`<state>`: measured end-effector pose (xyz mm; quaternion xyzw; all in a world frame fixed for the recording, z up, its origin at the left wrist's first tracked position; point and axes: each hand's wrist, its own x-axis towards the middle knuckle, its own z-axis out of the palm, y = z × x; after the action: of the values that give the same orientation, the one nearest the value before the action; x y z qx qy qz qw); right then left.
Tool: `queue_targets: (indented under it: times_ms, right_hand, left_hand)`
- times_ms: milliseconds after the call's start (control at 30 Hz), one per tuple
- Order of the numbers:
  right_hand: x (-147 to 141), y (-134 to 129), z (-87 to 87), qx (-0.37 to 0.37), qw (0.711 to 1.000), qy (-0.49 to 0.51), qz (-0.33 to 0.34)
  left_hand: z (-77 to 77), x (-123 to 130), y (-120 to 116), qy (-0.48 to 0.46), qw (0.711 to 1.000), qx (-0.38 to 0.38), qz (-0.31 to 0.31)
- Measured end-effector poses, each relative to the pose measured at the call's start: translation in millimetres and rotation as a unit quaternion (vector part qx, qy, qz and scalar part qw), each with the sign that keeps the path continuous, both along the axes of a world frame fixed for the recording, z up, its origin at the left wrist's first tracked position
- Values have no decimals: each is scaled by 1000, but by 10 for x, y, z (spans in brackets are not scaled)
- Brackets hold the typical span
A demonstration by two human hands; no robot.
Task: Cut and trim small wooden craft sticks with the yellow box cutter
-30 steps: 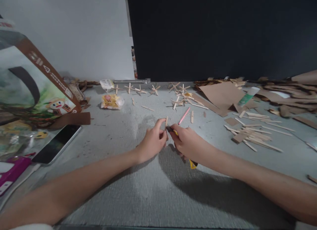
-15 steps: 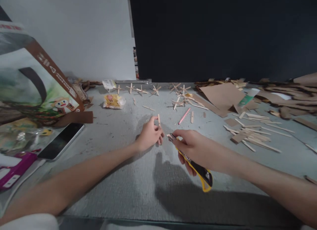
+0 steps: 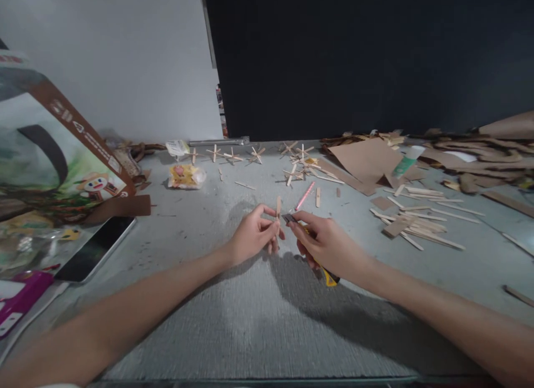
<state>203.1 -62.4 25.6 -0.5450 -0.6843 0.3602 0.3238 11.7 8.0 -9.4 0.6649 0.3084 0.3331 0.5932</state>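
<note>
A grey worktable [image 3: 258, 327] spreads out beneath both forearms, with a printed paper bag [image 3: 54, 160] standing at its far left, a dark phone [image 3: 95, 249] lying beside that, brown cardboard sheets [image 3: 367, 160] at the back right and a loose pile of wooden sticks [image 3: 421, 224] near them. At the table's middle, the right hand [image 3: 327, 244] is wrapped around a yellow utility knife [image 3: 321, 265], its tip pointing at the short wooden stick [image 3: 278, 207]. The left hand [image 3: 252, 236] pinches that stick upright between thumb and fingers, just above the tabletop.

Yellow-and-black utility knife [image 3: 321, 265], pale wooden stick [image 3: 278, 206], grey table [image 3: 250, 321].
</note>
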Motion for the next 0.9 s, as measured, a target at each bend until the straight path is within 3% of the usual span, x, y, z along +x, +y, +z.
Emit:
queue_targets:
  times_ms: [400, 667, 900]
  right_hand:
    - [-16, 30, -46, -17, 1000, -1, 1]
    - [-39, 24, -45, -47, 999, -4, -2]
    - [-48, 43, -76, -62, 998, -4, -7]
  left_hand:
    - [12, 6, -31, 31, 999, 14, -3]
    - [-25, -29, -73, 126, 983, 129, 33]
    - [-72, -40, -76, 160, 971, 175, 36]
